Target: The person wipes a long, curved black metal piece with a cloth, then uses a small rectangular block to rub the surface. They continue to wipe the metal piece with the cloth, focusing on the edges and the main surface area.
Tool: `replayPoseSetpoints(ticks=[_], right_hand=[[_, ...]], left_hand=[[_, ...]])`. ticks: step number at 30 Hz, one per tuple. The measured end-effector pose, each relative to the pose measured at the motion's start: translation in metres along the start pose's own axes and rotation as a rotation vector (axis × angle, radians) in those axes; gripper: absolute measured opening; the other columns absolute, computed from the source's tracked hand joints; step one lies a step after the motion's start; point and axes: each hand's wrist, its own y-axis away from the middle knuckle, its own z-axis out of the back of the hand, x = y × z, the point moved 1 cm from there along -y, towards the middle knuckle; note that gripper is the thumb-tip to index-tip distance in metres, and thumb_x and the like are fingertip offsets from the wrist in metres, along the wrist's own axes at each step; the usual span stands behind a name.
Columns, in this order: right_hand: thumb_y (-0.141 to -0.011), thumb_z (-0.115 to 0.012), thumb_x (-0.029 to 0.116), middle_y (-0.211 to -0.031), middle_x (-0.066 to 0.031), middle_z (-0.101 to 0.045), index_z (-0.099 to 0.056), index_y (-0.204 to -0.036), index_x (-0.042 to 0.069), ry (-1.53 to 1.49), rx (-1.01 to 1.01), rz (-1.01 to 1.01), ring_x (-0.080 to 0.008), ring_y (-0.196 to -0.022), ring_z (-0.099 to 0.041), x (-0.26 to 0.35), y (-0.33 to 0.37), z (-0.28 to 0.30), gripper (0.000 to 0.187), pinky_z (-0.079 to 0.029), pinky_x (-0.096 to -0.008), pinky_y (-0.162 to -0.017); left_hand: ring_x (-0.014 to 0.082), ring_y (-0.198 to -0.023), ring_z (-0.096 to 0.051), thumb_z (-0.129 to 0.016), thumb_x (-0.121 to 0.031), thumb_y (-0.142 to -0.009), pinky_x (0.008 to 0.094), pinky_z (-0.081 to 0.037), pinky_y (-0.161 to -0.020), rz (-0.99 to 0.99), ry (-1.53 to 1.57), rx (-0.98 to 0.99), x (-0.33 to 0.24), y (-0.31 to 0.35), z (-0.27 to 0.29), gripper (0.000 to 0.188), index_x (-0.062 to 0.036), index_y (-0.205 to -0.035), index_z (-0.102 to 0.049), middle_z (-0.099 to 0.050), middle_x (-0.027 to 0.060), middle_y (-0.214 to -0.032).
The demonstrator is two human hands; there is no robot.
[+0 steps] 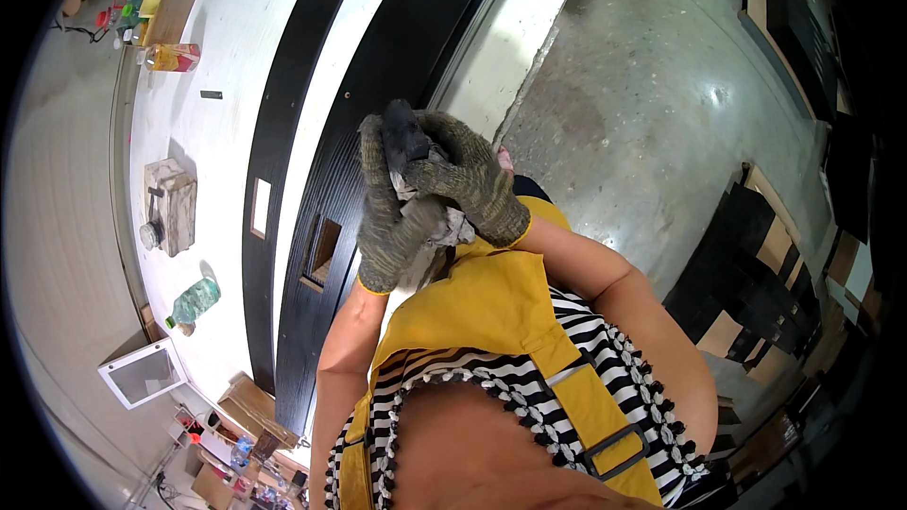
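Both my hands wear dark knitted work gloves with yellow cuffs and meet in front of my chest. My left hand point(383, 227) and my right hand point(472, 179) are closed together around a crumpled rag point(408, 144), dark on top and pale grey lower down between the palms. They hover above a long black wood-grain door panel point(378, 57) lying on a white workbench point(236, 19). The panel has rectangular cut-outs point(321, 250) near my left hand. A yellow apron over a black-and-white striped top fills the lower view.
On the bench stand a bottle of yellow liquid point(173, 57), a greenish bottle point(195, 302) and a wooden block with a tool point(170, 206). A white framed pane point(142, 373) leans at the bench end. Concrete floor point(652, 85) lies right, with stacked dark panels point(756, 274).
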Motion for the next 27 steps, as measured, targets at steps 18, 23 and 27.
replayPoseSetpoints(ticks=[18,23,27], right_hand=[[-0.078,-0.087,0.024,-0.123,-0.0086,-0.068,-0.063,-0.133,0.012,0.919,-0.274,0.641,-0.0198,-0.109,-0.067,0.049,-0.098,0.168,0.061,-0.058,-0.033,-0.085],[-0.079,-0.081,0.037,-0.111,-0.0094,-0.071,-0.071,-0.121,0.016,1.375,-0.381,0.877,-0.0272,-0.099,-0.067,0.071,-0.125,0.162,0.047,-0.053,-0.0408,-0.087],[-0.077,-0.082,0.037,-0.098,-0.0084,-0.071,-0.073,-0.112,0.014,1.265,-0.467,0.932,-0.0289,-0.09,-0.066,0.065,-0.134,0.145,0.043,-0.051,-0.0426,-0.081]], left_hand=[[0.0233,-0.11,-0.064,-0.068,-0.001,-0.083,0.0368,-0.055,-0.096,-0.154,-0.58,-0.636,0.0,0.031,0.107,0.063,0.0038,-0.142,-0.047,-0.062,0.0182,-0.127],[0.022,-0.112,-0.062,-0.067,0.003,-0.085,0.0341,-0.054,-0.096,-0.211,-0.256,-0.609,0.025,0.035,0.103,0.068,0.0022,-0.148,-0.04,-0.059,0.0173,-0.131],[0.0232,-0.113,-0.062,-0.064,0.006,-0.087,0.0344,-0.055,-0.096,-0.195,-0.259,-0.583,0.025,0.036,0.106,0.068,0.0016,-0.149,-0.038,-0.059,0.0186,-0.131]])
